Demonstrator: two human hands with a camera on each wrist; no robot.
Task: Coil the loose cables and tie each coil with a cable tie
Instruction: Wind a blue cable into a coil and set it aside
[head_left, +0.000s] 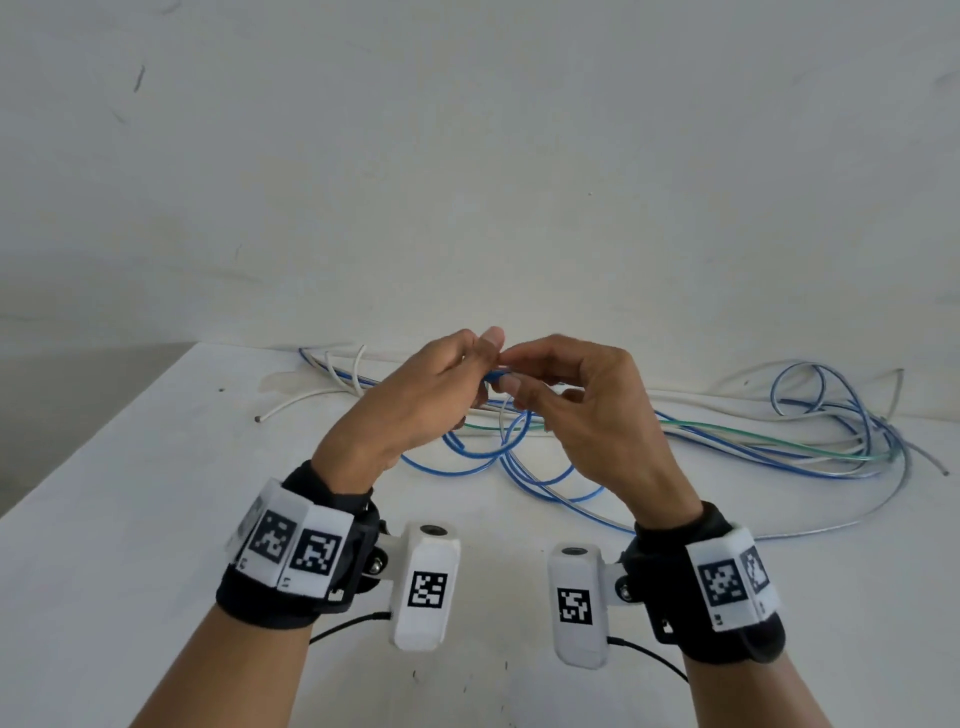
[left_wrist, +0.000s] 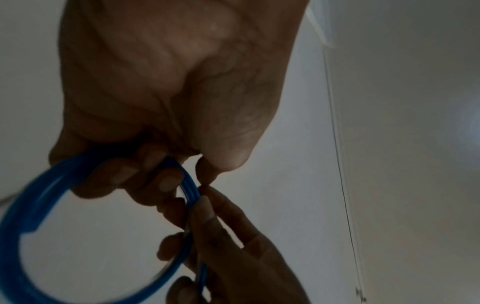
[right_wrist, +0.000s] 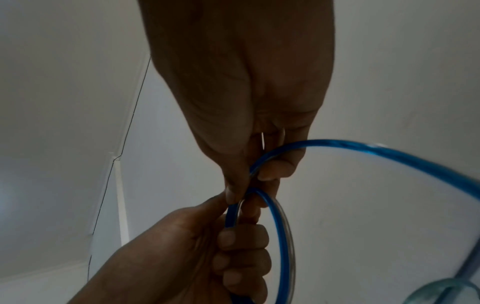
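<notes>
The blue cable (head_left: 470, 457) makes small loops (left_wrist: 31, 205) in the air. Other cables (head_left: 779, 441) lie tangled on the table.

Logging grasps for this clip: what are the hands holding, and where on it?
Both the left hand and right hand pinch the blue cable where its coiled loops meet.

Blue cable (head_left: 483, 457), green cable (head_left: 727, 431), white cables (head_left: 332, 374) on a white table (head_left: 156, 519), black-and-white checkered wrist markers (head_left: 317, 553)
</notes>
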